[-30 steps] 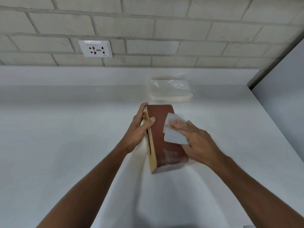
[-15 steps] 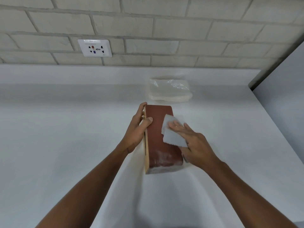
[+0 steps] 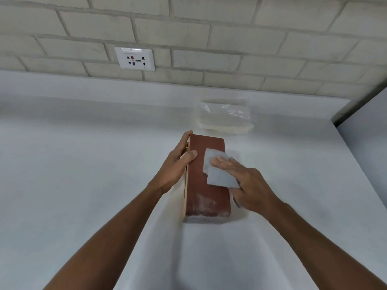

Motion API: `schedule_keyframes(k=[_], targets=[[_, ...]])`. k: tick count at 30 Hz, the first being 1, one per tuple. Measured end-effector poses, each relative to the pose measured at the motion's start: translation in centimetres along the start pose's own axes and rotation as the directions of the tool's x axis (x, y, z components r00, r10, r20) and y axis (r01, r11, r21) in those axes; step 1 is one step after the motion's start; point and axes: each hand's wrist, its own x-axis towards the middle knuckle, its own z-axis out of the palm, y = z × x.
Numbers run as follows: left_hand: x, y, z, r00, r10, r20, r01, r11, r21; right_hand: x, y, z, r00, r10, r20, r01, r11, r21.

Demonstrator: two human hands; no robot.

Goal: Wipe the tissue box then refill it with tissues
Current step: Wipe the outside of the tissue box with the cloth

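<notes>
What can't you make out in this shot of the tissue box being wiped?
Head view:
- Slot face of the tissue box: edge-on, partly behind the left hand; contents unknown.
- Its right side: behind the cloth and right hand.
- Inside the plastic-wrapped pack: blurred by the wrapper's glare.
- Label on the wall socket: too small to read.

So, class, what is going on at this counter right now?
A person is wiping a brown tissue box lying on its side on the white counter. The left hand grips its edge, while the right hand presses a white cloth flat on its upper face. Whitish smears show near its front end. A plastic-wrapped tissue pack lies by the wall.
</notes>
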Motion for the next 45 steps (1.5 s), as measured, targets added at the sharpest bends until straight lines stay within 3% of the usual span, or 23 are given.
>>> schedule_keyframes(k=[3, 9, 15, 19, 22, 28, 37, 45], targets=[[0.1, 0.1, -0.1, 1.0, -0.013, 0.018, 0.013, 1.0, 0.0, 3.0, 1.2, -0.7, 0.978, 0.199, -0.059, -0.198, 0.98, 0.025], [0.3, 0.1, -0.4, 0.999, 0.001, 0.043, -0.001, 1.0, 0.01, 4.6, -0.3, 0.0, 0.964, 0.238, -0.119, -0.24, 0.971, -0.002], [0.5, -0.7, -0.5, 0.999, 0.029, 0.036, -0.029, 1.0, 0.003, -1.7, -3.8, 0.7, 0.996, 0.076, 0.042, -0.072, 0.994, -0.08], [0.6, -0.5, -0.8, 0.997, 0.028, 0.067, -0.026, 0.999, -0.031, 2.0, -2.8, 0.0, 0.98, 0.194, -0.045, -0.196, 0.98, -0.045], [0.7, -0.3, -1.2, 0.994, 0.027, 0.11, -0.023, 0.999, -0.035, 6.1, -2.1, -0.5, 0.948, 0.315, -0.052, -0.319, 0.938, -0.135], [0.6, -0.1, -1.3, 0.986, 0.095, 0.136, -0.097, 0.995, 0.007, 8.9, -2.1, 0.1, 0.968, 0.25, 0.009, -0.245, 0.955, -0.166], [0.6, -0.4, -0.2, 0.999, 0.039, 0.008, -0.039, 0.999, 0.021, -3.8, -2.3, 0.1, 0.984, 0.151, -0.098, -0.15, 0.988, 0.022], [0.7, -0.4, -0.1, 0.996, 0.085, 0.02, -0.085, 0.996, -0.011, -0.2, -1.8, 0.3, 0.975, 0.211, -0.066, -0.214, 0.976, -0.037]])
